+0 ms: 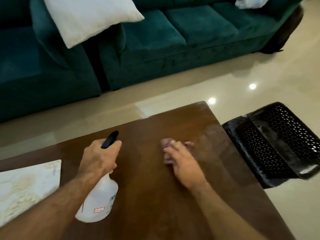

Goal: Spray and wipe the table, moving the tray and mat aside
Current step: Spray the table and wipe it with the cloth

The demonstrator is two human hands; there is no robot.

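The mat point(26, 186) is set left; the bottle point(99, 203) is gripped by the left hand point(100, 158), while a cloth point(167, 149) is pressed to the table point(155, 196) under the right hand point(181, 161); wiping is judged underway.

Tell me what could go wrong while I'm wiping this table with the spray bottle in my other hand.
The spray bottle hangs tilted in your left hand close to the mat, so stray mist might wet it. Your right hand wipes with the cloth towards the table edge beside the black basket; a wide stroke might knock it.
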